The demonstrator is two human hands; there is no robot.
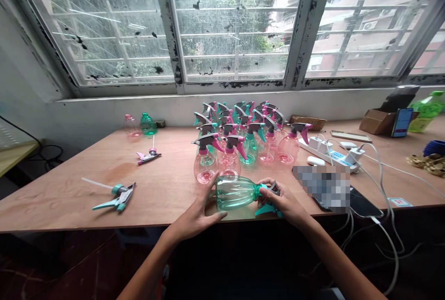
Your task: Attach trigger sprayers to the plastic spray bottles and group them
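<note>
Over the worktop (167, 202)'s front edge, the green bottle (236, 193), cupped by a parted left hand (198, 216), should be kept square to the trigger sprayer (269, 209) clamped in the right hand (280, 200).

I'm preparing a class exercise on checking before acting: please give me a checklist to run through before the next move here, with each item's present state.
1. Right hand on the spray head of the green spray bottle: ok.
2. Left hand at that bottle's base: ok.
3. Spray head fully tightened: cannot tell.
4. Teal-triggered loose head and pink-triggered loose head on bottles: not ok, both lie detached.
5. Headless pink bottle and headless green bottle upright: ok.
</note>
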